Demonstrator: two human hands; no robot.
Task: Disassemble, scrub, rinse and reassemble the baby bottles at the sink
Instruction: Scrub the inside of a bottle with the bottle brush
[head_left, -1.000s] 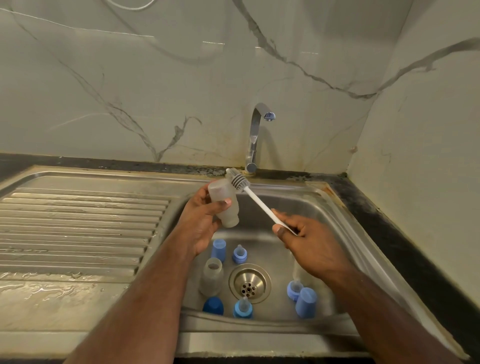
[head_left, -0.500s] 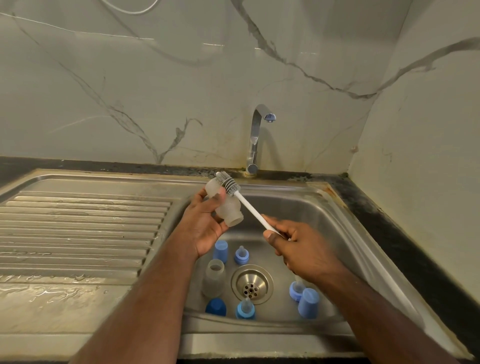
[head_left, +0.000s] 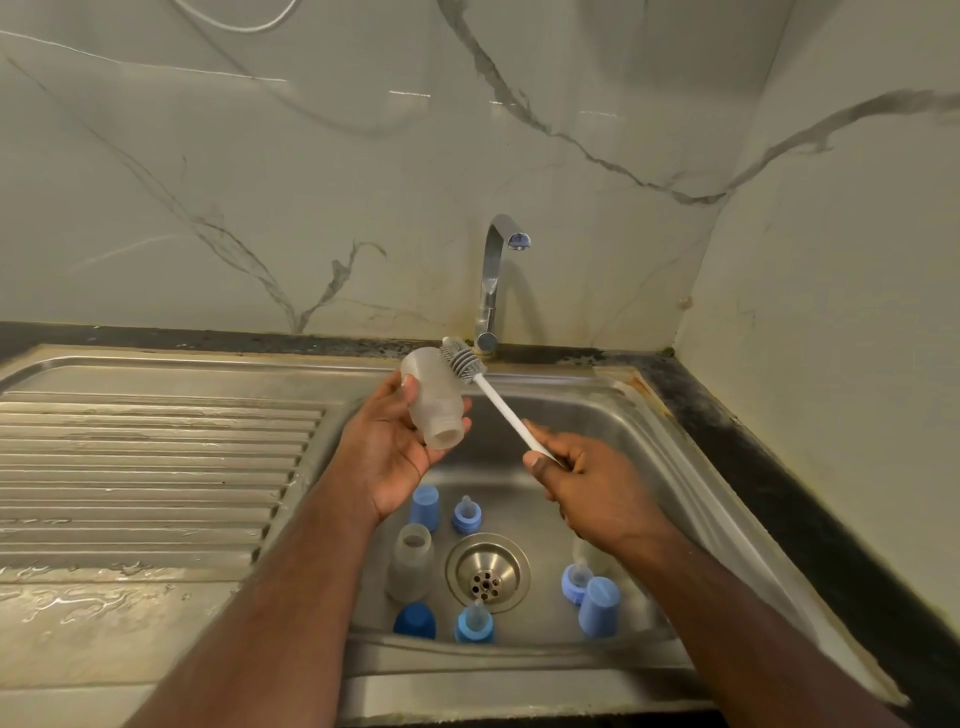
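1. Here, the marble-veined wall (head_left: 260, 182) fills the upper half of the frame, with a chrome tap (head_left: 493, 280) standing at its foot near the centre.
2. Below it, the steel sink (head_left: 691, 467) takes the lower middle and right, and its ribbed draining surface (head_left: 156, 457) spreads across the left, wet along its near edge.
3. The left hand (head_left: 387, 457), centre frame above the basin, curls its thumb and fingers round a frosted baby bottle (head_left: 434, 400), held tilted with the open neck pointing down toward the viewer.
4. The right hand (head_left: 587, 488), just right of centre, pinches the white handle of a bottle brush (head_left: 504, 410); the grey bristle head lies against the bottle's base, up near the tap's foot.
5. On the basin floor, a second clear bottle (head_left: 410, 564) stands left of the drain (head_left: 487, 571).
6. Around the drain sit the small blue parts: a cap (head_left: 425, 508) and a teat ring (head_left: 466, 515) above it, a dark blue cap (head_left: 414, 621) and another teat ring (head_left: 474, 623) below it, and a third teat ring (head_left: 576, 582) beside a pale blue cap (head_left: 598, 605) at the lower right.
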